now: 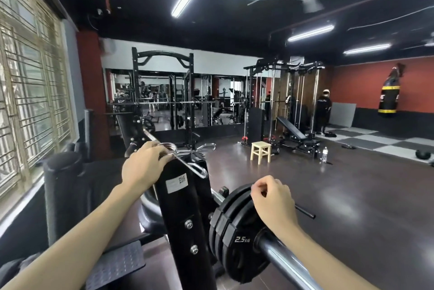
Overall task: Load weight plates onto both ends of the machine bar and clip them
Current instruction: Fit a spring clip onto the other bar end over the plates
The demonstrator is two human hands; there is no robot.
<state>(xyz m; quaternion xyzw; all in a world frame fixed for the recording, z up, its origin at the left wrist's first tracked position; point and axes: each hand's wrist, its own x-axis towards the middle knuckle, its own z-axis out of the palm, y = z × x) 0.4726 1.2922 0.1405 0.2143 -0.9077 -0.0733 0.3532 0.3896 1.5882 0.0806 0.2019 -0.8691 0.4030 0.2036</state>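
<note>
Black 2.5 kg weight plates, about three of them, sit on the near end of the chrome machine bar at the lower middle. My right hand rests on the top rim of the plates with its fingers curled over the edge. My left hand is at the top of the black upright post and holds a silver spring clip by its coil; the clip's handles stick out to the right. The bar's far end runs away behind the post.
A window with bars lines the left wall. A black padded roller stands at the left, a footplate below. A wooden stool, a bench, racks and a person stand across the dark floor.
</note>
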